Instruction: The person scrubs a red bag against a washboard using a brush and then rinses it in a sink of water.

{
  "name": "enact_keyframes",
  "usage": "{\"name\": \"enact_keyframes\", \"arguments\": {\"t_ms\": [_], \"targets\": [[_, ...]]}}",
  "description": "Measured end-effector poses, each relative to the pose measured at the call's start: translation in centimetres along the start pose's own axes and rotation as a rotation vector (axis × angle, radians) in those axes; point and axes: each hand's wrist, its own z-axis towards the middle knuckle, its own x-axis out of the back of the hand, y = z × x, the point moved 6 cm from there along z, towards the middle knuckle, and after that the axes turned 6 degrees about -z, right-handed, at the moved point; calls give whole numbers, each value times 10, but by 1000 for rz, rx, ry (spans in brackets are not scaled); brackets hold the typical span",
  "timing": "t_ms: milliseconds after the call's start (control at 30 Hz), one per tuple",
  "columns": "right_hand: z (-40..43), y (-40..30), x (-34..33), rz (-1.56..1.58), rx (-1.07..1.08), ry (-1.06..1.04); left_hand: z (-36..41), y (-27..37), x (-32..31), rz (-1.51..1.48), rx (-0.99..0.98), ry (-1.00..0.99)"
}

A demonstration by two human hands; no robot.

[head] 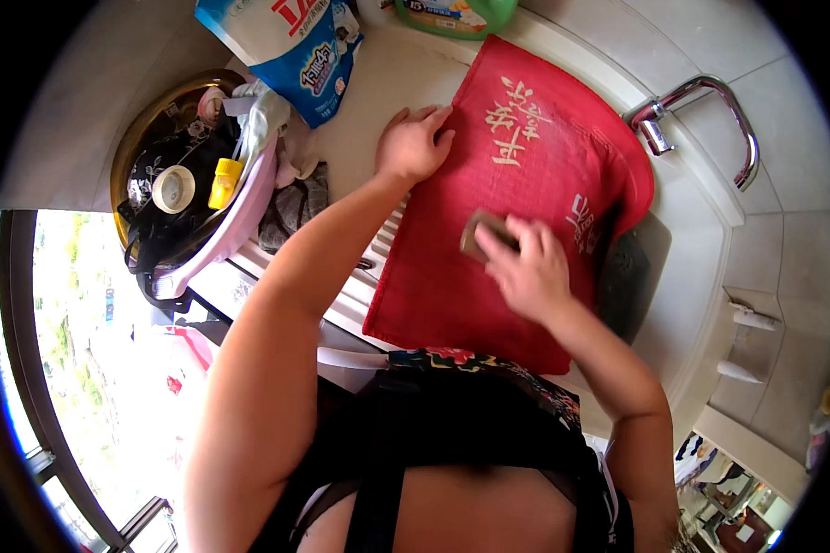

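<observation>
A red cloth mat (449, 283) with pale printed characters lies spread over the ribbed washboard (387, 231) of a white laundry sink (698, 256). Its right part sags over the basin. My right hand (536, 273) grips a small brown block (474, 238) against the mat's middle; blur hides whether it is a brush or a bar of soap. My left hand (415, 142) rests palm down on the white counter (401, 69) at the mat's left edge, with thumb and forefinger touching that edge and the fingers apart.
A chrome faucet (705, 86) rises behind the basin. At the back stand a blue-and-white detergent bag (304, 69) and a green bottle (456, 21). Left is a pink basin (249, 207) of laundry with a yellow cap (225, 183). Dark grey cloth (294, 211) lies beside it.
</observation>
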Motion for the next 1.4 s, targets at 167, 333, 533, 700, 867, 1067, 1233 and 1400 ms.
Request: {"name": "enact_keyframes", "arguments": {"t_ms": [167,333,533,700,867,1067,1233,1400], "targets": [[-18,-5,7,80,164,-132,-4,-2,3,12,6,-1],[69,58,-15,44,219,-2,-1,2,2,-8,5,11],[179,141,-58,-276,-170,97,2,4,0,-12,7,6],[146,106,-51,-147,-228,12,-4,-5,2,-19,26,37],[45,18,-13,21,3,-9,-4,-4,-1,-28,-7,46],[69,16,-19,48,136,-78,-5,-9,-3,-19,21,-2],[171,72,-51,-142,-36,40,-6,-5,-2,-60,36,-16],[227,103,-69,-219,-217,36,-5,-3,-4,-49,69,-50]]}}
